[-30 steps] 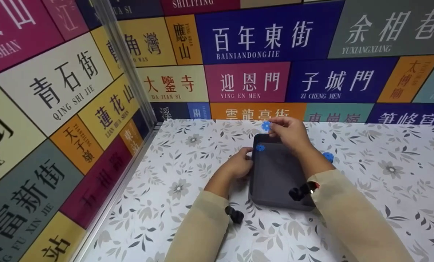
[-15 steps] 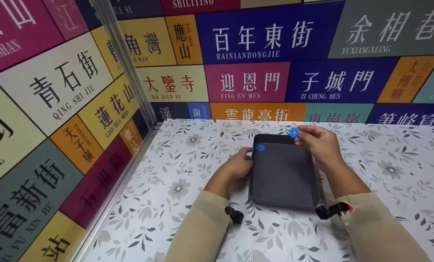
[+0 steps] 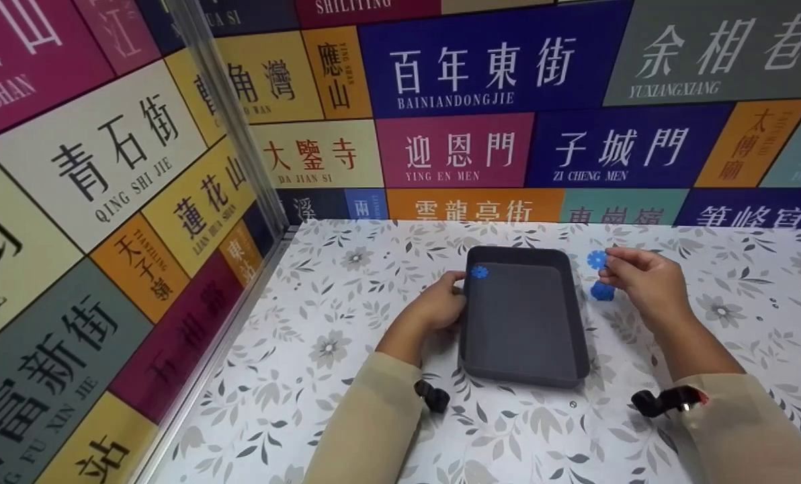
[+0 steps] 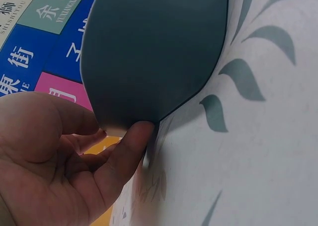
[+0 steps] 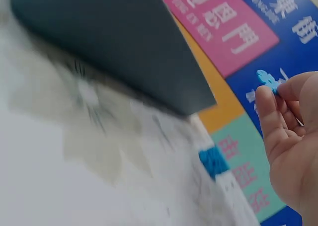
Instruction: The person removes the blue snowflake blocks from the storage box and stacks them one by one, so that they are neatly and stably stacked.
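Note:
A dark grey rectangular tray point(image 3: 521, 323) lies on the table, with one blue flower-shaped plastic disc point(image 3: 480, 272) in its back left corner. My left hand point(image 3: 439, 302) holds the tray's left side; thumb and fingers are at its end in the left wrist view, with some fingertips hidden. Right of the tray, my right hand point(image 3: 649, 282) pinches another blue flower-shaped disc point(image 3: 597, 260) between thumb and fingertips, raised off the table. Just below that disc in the head view sits a blue flower-shaped pile point(image 3: 602, 291), also blurred in the right wrist view point(image 5: 213, 161).
The table is covered by a white cloth point(image 3: 333, 403) with grey leaves and flowers. Behind and to the left stand wall panels point(image 3: 461, 151) of coloured blocks with large characters. Black wrist cameras point(image 3: 433, 396) sit at both sleeves.
My right hand has moved right from the tray's back edge to beside the tray, still pinching the disc. The blue pile shows again. My left hand stays at the tray.

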Demonstrator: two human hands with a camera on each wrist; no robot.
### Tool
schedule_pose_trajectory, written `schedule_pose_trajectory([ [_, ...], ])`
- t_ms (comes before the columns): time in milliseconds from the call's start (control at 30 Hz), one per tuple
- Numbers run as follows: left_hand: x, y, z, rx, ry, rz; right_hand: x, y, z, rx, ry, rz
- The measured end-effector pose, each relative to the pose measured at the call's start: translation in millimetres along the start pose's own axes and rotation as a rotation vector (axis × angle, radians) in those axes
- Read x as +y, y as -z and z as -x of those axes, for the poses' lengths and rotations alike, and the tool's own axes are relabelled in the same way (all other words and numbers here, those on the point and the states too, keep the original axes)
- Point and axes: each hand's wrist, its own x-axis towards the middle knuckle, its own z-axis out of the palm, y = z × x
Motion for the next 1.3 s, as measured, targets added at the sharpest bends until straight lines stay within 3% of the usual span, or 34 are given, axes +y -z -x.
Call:
schedule_pose_trajectory([
  [167,-0.4,-0.1,-1.0,0.003,0.002,0.001,8.0,13.9,-5.5,0.024,-0.081,0.028],
  [267,-0.5,-0.1,-1.4,0.011,0.009,-0.007,14.4,19.4,-9.1,0.037,-0.134,0.102],
  [467,0.0,0.3,-0.6,0.022,0.002,-0.040,27.1,29.3,-14.1,-0.004,-0.213,0.208],
  [833,-0.3,0.4,0.3,0.018,-0.005,-0.040,32.3,29.6,-15.8,-0.018,-0.208,0.350],
  [1000,-1.4,-0.4,-0.7,0.022,-0.014,-0.040,34.0,30.6,-15.0,-0.020,-0.174,0.367],
  [1300,-1.4,-0.4,-1.3,0.024,-0.025,-0.038,34.4,30.8,-14.4,-0.013,-0.191,0.400],
])
